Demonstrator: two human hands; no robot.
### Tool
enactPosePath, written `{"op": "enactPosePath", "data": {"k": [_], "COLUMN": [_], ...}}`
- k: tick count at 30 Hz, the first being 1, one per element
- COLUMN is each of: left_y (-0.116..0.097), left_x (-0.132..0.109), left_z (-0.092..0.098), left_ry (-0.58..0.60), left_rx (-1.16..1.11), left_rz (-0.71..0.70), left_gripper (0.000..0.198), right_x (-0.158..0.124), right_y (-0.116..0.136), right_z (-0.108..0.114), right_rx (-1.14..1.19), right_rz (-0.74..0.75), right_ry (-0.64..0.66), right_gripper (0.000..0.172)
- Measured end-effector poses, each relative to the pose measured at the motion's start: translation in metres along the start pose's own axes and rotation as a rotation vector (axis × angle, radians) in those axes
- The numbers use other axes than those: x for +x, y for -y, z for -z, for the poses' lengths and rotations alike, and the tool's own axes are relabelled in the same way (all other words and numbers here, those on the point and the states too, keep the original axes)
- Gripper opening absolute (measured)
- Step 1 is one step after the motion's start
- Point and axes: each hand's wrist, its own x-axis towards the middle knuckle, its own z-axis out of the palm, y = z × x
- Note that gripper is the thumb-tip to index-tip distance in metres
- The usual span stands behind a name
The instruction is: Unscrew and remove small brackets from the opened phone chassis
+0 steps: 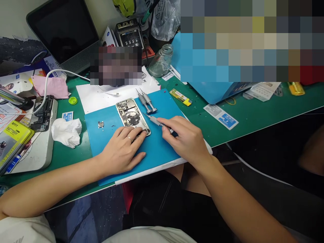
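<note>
An opened phone frame [130, 114] with its inner parts exposed lies on a blue mat [162, 145]. My left hand [124, 146] rests over its lower end, fingers stretched out and a ring on one of them. In my right hand [186, 138] is a slim grey screwdriver [157, 120], its tip pointing toward the phone's right edge, apart from it. Two more grey screwdrivers [146, 101] lie side by side just beyond the phone. A small metal part [101, 124] and tiny dark bits [113, 126] sit on the mat at left.
At left are a crumpled tissue [67, 131], another opened phone [42, 114] and yellow battery boxes [15, 141]. Behind stand a dark screen [63, 30] and a glass jar [162, 60]. A yellow-ended strip [181, 97] and a blue-and-white card [221, 115] lie right.
</note>
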Motion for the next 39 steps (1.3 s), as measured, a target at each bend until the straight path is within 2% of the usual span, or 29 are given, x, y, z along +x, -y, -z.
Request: {"op": "enactPosePath", "data": {"k": [5, 10, 14, 18, 20, 22, 23, 26, 30, 34, 36, 39], "left_y": [0.001, 0.003, 0.006, 0.007, 0.007, 0.007, 0.006, 0.006, 0.006, 0.005, 0.005, 0.004], "left_x": [0.001, 0.001, 0.004, 0.008, 0.009, 0.008, 0.008, 0.007, 0.005, 0.003, 0.002, 0.002], "left_z": [0.000, 0.002, 0.005, 0.005, 0.005, 0.003, 0.003, 0.001, 0.000, -0.001, -0.002, -0.001], "left_ry": [0.014, -0.010, -0.052, -0.078, -0.075, -0.062, -0.052, -0.021, -0.014, -0.003, 0.008, 0.012], "left_rx": [-0.028, -0.084, -0.083, -0.072, -0.079, -0.088, -0.089, -0.075, -0.059, -0.058, -0.057, -0.064], "left_rz": [0.010, 0.031, 0.041, 0.039, 0.032, 0.018, 0.009, -0.004, -0.017, -0.033, -0.031, -0.033], "left_gripper": [0.054, 0.051, 0.045, 0.041, 0.039, 0.040, 0.041, 0.046, 0.046, 0.048, 0.048, 0.049], "right_x": [0.002, 0.004, 0.005, 0.002, 0.001, 0.001, 0.003, 0.012, 0.028, 0.034, 0.032, 0.023], "right_y": [-0.003, -0.012, -0.021, -0.025, -0.022, -0.018, -0.016, -0.013, -0.016, -0.021, -0.025, -0.031], "right_z": [0.007, 0.007, 0.001, 0.005, 0.016, 0.032, 0.039, 0.050, 0.042, 0.026, 0.018, 0.006], "right_rx": [0.181, 0.355, 0.545, 0.762, 0.731, 0.544, 0.406, 0.139, 0.009, -0.048, -0.042, 0.020], "right_rz": [-0.252, -0.511, -0.638, -0.676, -0.642, -0.565, -0.516, -0.341, -0.021, 0.092, 0.134, 0.105], "right_ry": [-0.118, -0.164, -0.204, -0.345, -0.435, -0.501, -0.503, -0.371, -0.184, -0.156, -0.173, -0.158], "right_gripper": [0.026, 0.021, 0.019, 0.015, 0.013, 0.009, 0.008, 0.012, 0.014, 0.021, 0.033, 0.065]}}
